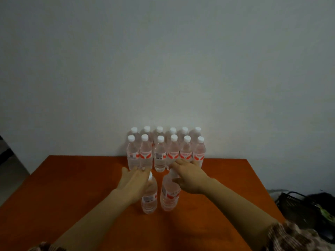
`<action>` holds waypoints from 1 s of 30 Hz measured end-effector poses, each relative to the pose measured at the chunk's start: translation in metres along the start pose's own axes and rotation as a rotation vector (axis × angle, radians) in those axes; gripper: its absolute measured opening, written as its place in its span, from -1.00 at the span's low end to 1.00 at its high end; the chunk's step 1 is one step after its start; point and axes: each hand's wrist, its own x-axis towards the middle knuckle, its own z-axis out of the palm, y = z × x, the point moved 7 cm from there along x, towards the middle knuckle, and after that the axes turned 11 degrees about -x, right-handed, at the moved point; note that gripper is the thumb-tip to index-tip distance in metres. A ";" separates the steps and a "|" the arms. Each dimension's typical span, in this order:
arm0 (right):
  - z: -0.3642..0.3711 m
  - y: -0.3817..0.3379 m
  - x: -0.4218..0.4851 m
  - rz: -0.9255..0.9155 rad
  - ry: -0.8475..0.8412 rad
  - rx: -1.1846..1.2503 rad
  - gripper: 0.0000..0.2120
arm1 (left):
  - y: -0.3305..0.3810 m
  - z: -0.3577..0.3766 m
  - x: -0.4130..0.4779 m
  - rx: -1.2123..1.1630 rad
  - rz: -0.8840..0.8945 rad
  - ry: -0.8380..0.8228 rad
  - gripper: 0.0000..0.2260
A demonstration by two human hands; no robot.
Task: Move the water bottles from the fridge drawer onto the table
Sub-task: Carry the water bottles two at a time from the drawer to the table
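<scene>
Bottles thirteen and fourteen are on the orange table (72, 187), upright and side by side, just in front of the two rows of water bottles (165, 151) lined up against the wall. Right hand (190, 178) has thumb and fingers curled round the neck of the right water bottle (169, 196), with the cap peeking out between them. Left hand (133, 180) lies against the shoulder of the left water bottle (149, 200), fingers reaching forward; gripping or merely touching, I cannot tell. Fridge drawer is out of view. The job here, I'd say, is a clean set-down: check both bases sit flat, then slide the pair forward to start a third row. Go low and gentle, so knuckles don't clip the row ahead and topple it. Let go straight upward, one hand at a time.
</scene>
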 end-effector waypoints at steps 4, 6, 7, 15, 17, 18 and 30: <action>0.007 -0.005 0.058 0.016 -0.048 0.048 -0.49 | -0.036 -0.004 0.048 -0.106 0.047 -0.031 -0.73; 0.010 -0.008 0.081 0.024 -0.072 0.068 -0.47 | -0.057 -0.003 0.066 -0.221 0.045 -0.053 -0.74; 0.013 -0.010 0.091 0.022 -0.087 0.070 -0.48 | -0.067 -0.001 0.074 -0.259 0.043 -0.065 -0.76; 0.017 -0.028 0.150 0.023 -0.084 0.027 -0.51 | -0.108 -0.004 0.115 -0.390 0.055 -0.037 -0.89; 0.018 -0.032 0.160 0.041 -0.075 0.025 -0.52 | -0.116 -0.002 0.118 -0.371 0.042 -0.040 -0.89; 0.019 -0.034 0.163 0.053 -0.072 0.030 -0.52 | -0.121 0.000 0.120 -0.353 0.036 -0.040 -0.90; 0.029 -0.049 0.184 0.159 -0.074 0.096 -0.54 | -0.150 0.005 0.133 -0.338 0.082 0.002 -0.90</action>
